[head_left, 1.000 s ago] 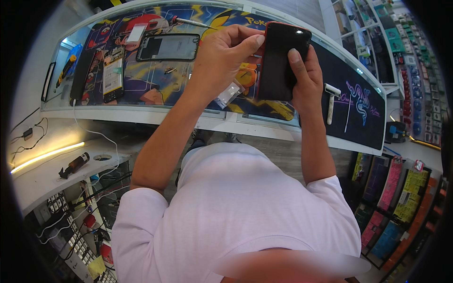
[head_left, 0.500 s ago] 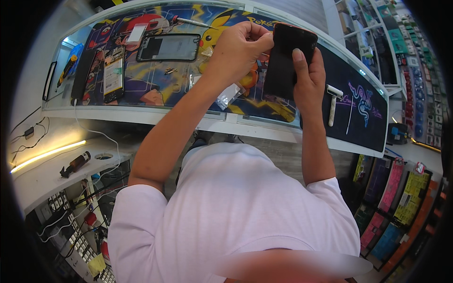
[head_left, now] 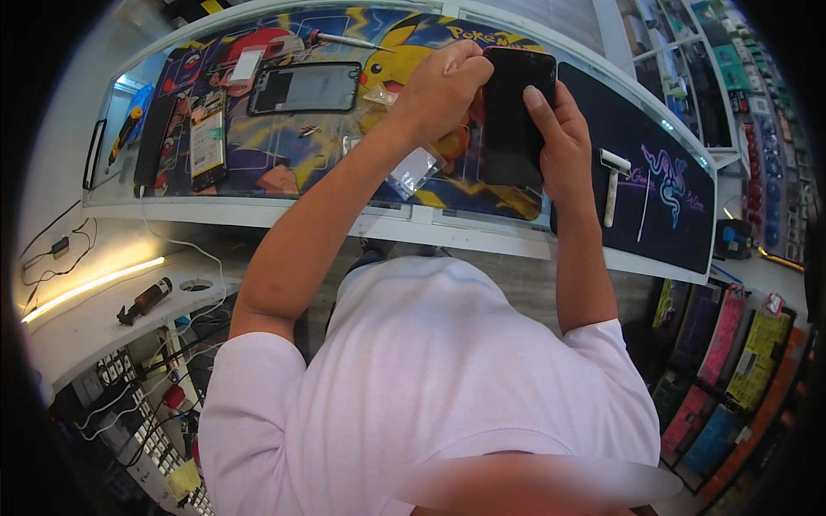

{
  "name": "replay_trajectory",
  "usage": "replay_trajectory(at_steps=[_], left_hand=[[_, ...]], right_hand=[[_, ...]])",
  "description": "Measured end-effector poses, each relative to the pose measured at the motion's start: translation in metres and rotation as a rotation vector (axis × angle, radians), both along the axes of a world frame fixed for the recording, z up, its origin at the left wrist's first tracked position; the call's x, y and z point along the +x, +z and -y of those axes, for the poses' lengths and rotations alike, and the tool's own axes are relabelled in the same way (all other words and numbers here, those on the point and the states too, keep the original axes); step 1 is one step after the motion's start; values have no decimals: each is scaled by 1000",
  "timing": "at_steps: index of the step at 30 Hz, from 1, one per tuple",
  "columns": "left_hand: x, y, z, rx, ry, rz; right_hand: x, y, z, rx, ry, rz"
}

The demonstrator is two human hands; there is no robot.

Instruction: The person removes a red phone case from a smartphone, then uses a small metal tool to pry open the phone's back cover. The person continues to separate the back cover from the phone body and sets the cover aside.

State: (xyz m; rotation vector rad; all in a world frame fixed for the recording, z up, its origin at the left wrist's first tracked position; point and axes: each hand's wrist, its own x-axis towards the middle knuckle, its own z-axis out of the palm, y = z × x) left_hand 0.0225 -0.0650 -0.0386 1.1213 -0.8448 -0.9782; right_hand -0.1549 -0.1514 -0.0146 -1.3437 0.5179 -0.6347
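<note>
A black smartphone [head_left: 514, 129], its dark screen facing up, is held over the right part of the patterned mat. My right hand [head_left: 565, 138] grips its right side, with the thumb lying on the screen. At the phone's upper left edge, my left hand [head_left: 441, 90] is closed with its fingers curled in; whatever is between them is hidden. Behind my left forearm lie small clear plastic bags [head_left: 413, 170]. A detached phone frame [head_left: 307, 89] rests on the mat, and an opened phone with its battery exposed [head_left: 207, 142] lies to its left.
The printed mat [head_left: 267, 150] covers much of the glass-topped counter. A screwdriver [head_left: 344, 39] lies at its far side, with small metal pieces [head_left: 308, 131] nearer. On the dark mat at right are a white roller [head_left: 613, 185] and a swab [head_left: 644, 206]. A yellow-and-black cutter [head_left: 126, 133] is far left.
The phone and my right hand have shifted slightly left in view. My left hand has turned and its fingers are curled more tightly at the phone's upper left edge.
</note>
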Motion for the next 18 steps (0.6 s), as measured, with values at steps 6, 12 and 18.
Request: replay_trajectory(at_steps=[6, 12, 18], left_hand=[[-4, -5, -5, 85, 8, -207], [0, -5, -9, 120, 76, -211], [-1, -5, -9, 150, 49, -206]], right_hand=[[-2, -6, 10, -65, -32, -62], [-3, -7, 13, -78, -42, -136], [-6, -7, 14, -53, -19, -142]])
